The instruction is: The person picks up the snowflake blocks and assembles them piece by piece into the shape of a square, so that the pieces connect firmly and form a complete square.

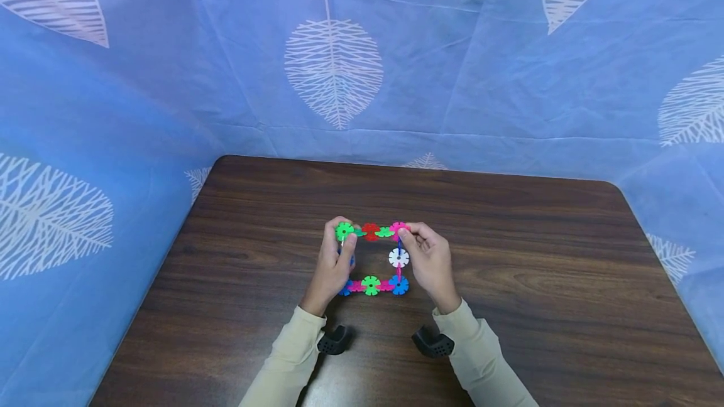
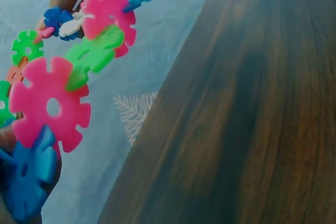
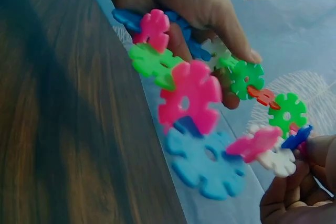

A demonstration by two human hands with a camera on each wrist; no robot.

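Note:
Several slotted plastic snowflake discs are joined edge to edge into a square ring, held up over the table. My left hand [image 1: 332, 265] grips the ring's left side, thumb and fingers around the upper-left corner by a green disc [image 1: 344, 231]. At the opposite upper corner my right hand [image 1: 434, 262] pinches a pink disc [image 1: 398, 230]. Between them run green discs and a red disc [image 1: 371, 232]. A white disc [image 1: 398, 258] sits on the right side. Along the near side are pink discs, a green disc [image 1: 371, 285] and a blue disc [image 1: 399, 285]. The left fingers partly hide the left side.
A dark wood-grain table [image 1: 537, 269] lies under the hands. Blue cloth [image 1: 441, 80] with white leaf prints surrounds its far and side edges. A black wrist device [image 1: 335, 340] is by the left cuff, another [image 1: 433, 342] by the right.

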